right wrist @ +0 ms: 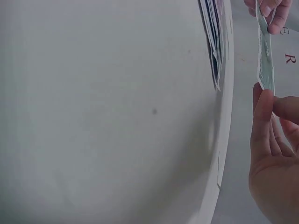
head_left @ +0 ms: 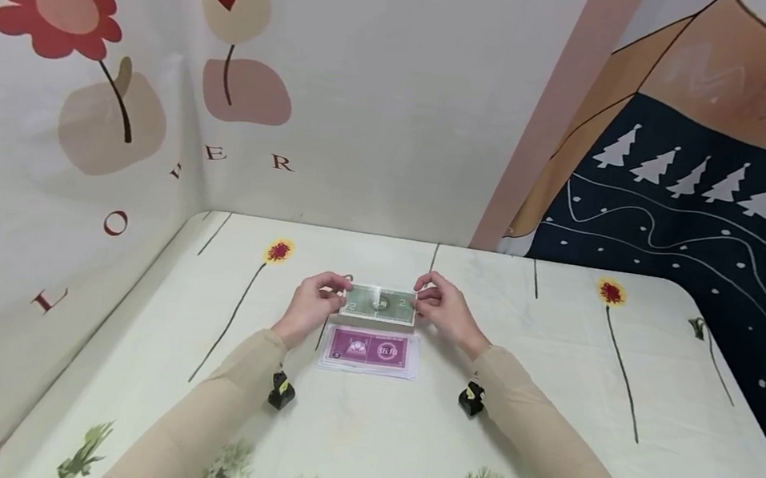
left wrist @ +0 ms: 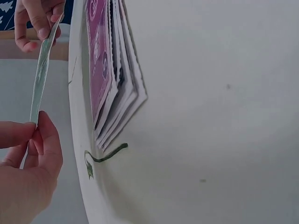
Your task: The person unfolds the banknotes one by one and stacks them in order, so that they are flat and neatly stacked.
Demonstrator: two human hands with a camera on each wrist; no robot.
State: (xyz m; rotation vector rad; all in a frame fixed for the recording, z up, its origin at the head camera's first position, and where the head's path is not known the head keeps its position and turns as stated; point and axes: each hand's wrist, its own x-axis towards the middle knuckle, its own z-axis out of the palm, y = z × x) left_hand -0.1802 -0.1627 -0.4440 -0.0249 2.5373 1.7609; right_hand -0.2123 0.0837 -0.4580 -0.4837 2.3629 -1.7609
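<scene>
A green banknote point(head_left: 379, 304) marked with a 2 is held up between both hands, raised off the table. My left hand point(head_left: 311, 304) pinches its left end between thumb and fingers. At the opposite end, my right hand point(head_left: 447, 312) pinches the note the same way. Just nearer to me lies a stack of paper notes point(head_left: 368, 350) with a purple one on top, touched by neither hand. In the left wrist view the stack point(left wrist: 99, 65) shows several loosely fanned layers, while the green note point(left wrist: 42, 74) appears nearly edge-on.
The table point(head_left: 356, 445) wears a pale cloth printed with flowers and stems. Behind it hangs a light backdrop point(head_left: 402, 96), with a dark panel of printed trees point(head_left: 686, 198) at the right. Small black devices point(head_left: 281, 392) sit at both wrists.
</scene>
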